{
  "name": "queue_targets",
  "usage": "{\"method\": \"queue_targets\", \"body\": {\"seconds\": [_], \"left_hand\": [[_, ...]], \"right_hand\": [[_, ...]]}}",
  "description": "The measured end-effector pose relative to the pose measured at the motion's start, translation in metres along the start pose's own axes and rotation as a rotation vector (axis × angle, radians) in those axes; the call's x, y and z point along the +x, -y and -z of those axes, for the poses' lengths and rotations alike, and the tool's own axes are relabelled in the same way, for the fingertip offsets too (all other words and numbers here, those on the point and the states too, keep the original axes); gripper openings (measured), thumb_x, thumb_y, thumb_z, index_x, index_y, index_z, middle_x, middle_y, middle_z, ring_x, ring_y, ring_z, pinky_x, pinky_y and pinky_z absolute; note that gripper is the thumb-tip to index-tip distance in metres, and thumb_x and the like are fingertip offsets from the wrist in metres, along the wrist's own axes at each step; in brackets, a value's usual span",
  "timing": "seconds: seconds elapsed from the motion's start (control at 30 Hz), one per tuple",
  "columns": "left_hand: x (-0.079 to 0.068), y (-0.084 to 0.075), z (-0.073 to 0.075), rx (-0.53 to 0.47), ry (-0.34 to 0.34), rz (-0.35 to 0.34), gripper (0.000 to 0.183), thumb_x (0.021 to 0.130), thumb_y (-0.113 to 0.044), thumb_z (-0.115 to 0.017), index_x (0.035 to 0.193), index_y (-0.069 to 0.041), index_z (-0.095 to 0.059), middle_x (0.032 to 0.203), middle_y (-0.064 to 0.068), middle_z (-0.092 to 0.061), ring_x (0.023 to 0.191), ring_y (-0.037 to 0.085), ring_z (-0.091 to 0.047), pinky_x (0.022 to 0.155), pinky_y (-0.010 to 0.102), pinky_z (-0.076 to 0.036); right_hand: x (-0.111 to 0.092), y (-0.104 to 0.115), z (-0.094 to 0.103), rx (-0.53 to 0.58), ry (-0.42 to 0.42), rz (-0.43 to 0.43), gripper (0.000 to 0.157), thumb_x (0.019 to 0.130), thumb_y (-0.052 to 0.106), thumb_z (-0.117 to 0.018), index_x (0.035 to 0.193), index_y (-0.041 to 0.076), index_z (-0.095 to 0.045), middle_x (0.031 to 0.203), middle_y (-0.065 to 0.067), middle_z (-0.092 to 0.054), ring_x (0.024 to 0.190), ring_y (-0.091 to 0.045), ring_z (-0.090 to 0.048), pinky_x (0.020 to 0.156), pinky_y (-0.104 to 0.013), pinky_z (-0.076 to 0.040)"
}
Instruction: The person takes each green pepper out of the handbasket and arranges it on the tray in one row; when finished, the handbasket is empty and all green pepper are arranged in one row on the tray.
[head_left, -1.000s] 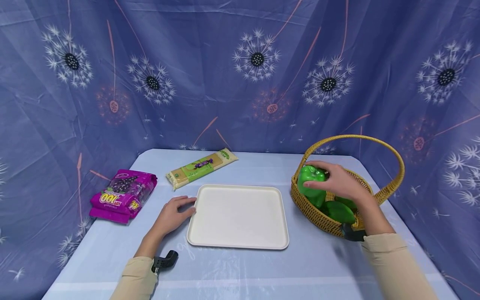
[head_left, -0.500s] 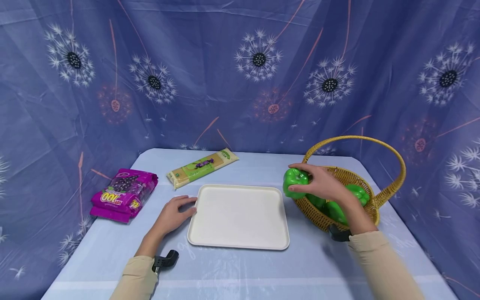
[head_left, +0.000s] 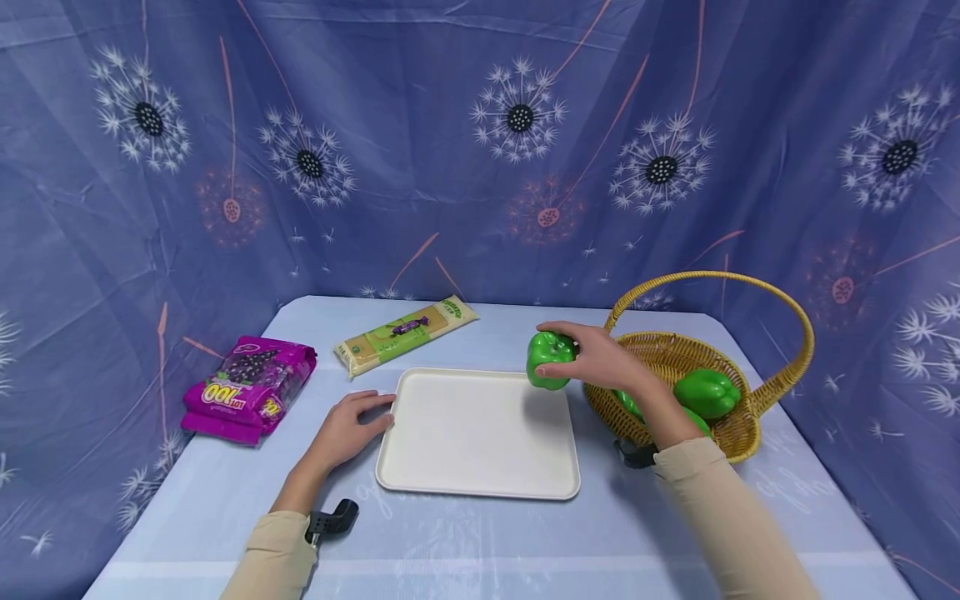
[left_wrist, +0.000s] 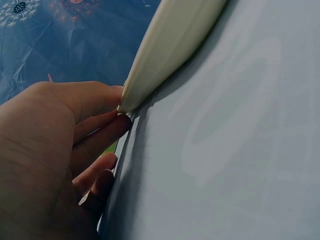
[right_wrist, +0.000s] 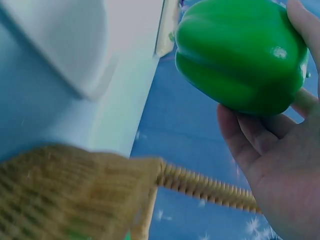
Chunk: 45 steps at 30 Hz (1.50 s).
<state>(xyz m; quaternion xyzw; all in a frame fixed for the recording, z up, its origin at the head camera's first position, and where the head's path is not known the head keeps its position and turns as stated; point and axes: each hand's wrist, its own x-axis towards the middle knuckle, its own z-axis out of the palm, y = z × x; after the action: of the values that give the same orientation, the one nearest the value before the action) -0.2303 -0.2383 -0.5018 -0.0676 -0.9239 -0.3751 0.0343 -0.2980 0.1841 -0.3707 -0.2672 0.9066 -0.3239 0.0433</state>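
Observation:
My right hand (head_left: 597, 358) pinches a glossy green bell pepper (head_left: 547, 360) between thumb and fingers. In the head view the pepper hangs above the back right corner of the cream rectangular tray (head_left: 476, 433). The right wrist view shows the pepper (right_wrist: 240, 55) large, with fingers beneath it and the thumb at its side. My left hand (head_left: 347, 433) rests at the tray's left rim, thumb and forefinger touching the edge from outside. In the left wrist view the fingertips meet the tray's side wall (left_wrist: 167, 50), the other fingers loosely bent.
A wicker basket (head_left: 738, 442) with a tall arched handle stands at the right. It holds several green vegetables, including another pepper (head_left: 707, 393), partly hidden by my forearm. A purple snack bag (head_left: 250, 390) lies far left. A long green and tan packet (head_left: 405, 336) lies behind the tray.
My right hand has lifted the bell pepper out of the basket and carried it left to the tray's back right corner. The left hand has stayed at the tray's rim.

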Motion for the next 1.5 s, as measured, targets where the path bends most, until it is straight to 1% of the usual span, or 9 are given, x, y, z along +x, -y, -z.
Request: {"method": "queue_targets", "body": {"seconds": [0.23,0.5,0.8,1.03,1.2,1.37,1.5], "left_hand": [[0.001,-0.001,0.000,0.011,-0.006,-0.020,0.042,0.089,-0.038,-0.068,0.126,-0.018,-0.066,0.136,0.019,-0.050,0.129,0.040,-0.040,0.104,0.064,-0.027],[0.001,-0.001,0.001,0.021,-0.014,-0.028,0.041,0.089,-0.037,-0.068,0.125,-0.018,-0.066,0.136,0.018,-0.051,0.128,0.039,-0.041,0.105,0.062,-0.028],[-0.002,-0.001,0.000,0.012,-0.004,-0.018,0.041,0.089,-0.036,-0.069,0.125,-0.019,-0.066,0.136,0.018,-0.051,0.129,0.039,-0.041,0.105,0.062,-0.028],[-0.002,-0.004,0.001,0.015,-0.008,-0.016,0.040,0.089,-0.035,-0.068,0.125,-0.018,-0.066,0.136,0.018,-0.051,0.129,0.039,-0.041,0.105,0.063,-0.027],[-0.002,-0.005,0.000,0.025,-0.010,-0.014,0.040,0.089,-0.035,-0.069,0.125,-0.018,-0.067,0.135,0.018,-0.051,0.128,0.040,-0.041,0.104,0.063,-0.027],[0.000,-0.004,0.000,0.033,-0.028,-0.036,0.039,0.088,-0.033,-0.069,0.124,-0.017,-0.067,0.134,0.019,-0.052,0.127,0.039,-0.043,0.104,0.061,-0.030],[-0.001,-0.002,0.000,0.036,-0.029,-0.043,0.039,0.088,-0.033,-0.069,0.124,-0.017,-0.067,0.134,0.019,-0.052,0.127,0.039,-0.043,0.104,0.061,-0.030]], "right_hand": [[0.027,0.006,-0.015,-0.018,0.021,0.029,0.076,0.072,0.061,-0.075,0.138,0.032,-0.050,0.124,0.005,-0.056,0.101,-0.013,-0.056,0.082,-0.036,-0.051],[0.050,0.022,-0.030,-0.021,0.058,0.065,0.077,0.074,0.058,-0.075,0.140,0.027,-0.049,0.121,0.005,-0.057,0.097,-0.013,-0.057,0.079,-0.035,-0.051],[0.074,0.033,-0.056,-0.028,0.093,0.042,0.077,0.075,0.056,-0.075,0.141,0.026,-0.048,0.118,0.007,-0.057,0.095,-0.009,-0.057,0.076,-0.031,-0.052],[0.092,0.047,-0.077,-0.109,0.144,0.046,0.077,0.076,0.057,-0.074,0.141,0.025,-0.047,0.114,0.007,-0.057,0.092,-0.008,-0.055,0.074,-0.029,-0.050],[0.099,0.055,-0.089,-0.146,0.178,0.049,0.077,0.078,0.056,-0.073,0.142,0.022,-0.046,0.118,0.005,-0.057,0.094,-0.009,-0.055,0.075,-0.029,-0.050],[0.109,0.061,-0.099,-0.135,0.170,0.049,0.081,0.076,0.055,-0.075,0.142,0.020,-0.046,0.120,0.002,-0.058,0.095,-0.010,-0.056,0.076,-0.029,-0.051],[0.117,0.066,-0.110,-0.078,0.150,0.030,0.083,0.074,0.053,-0.077,0.141,0.018,-0.044,0.117,0.001,-0.057,0.092,-0.011,-0.057,0.074,-0.028,-0.051]]}}
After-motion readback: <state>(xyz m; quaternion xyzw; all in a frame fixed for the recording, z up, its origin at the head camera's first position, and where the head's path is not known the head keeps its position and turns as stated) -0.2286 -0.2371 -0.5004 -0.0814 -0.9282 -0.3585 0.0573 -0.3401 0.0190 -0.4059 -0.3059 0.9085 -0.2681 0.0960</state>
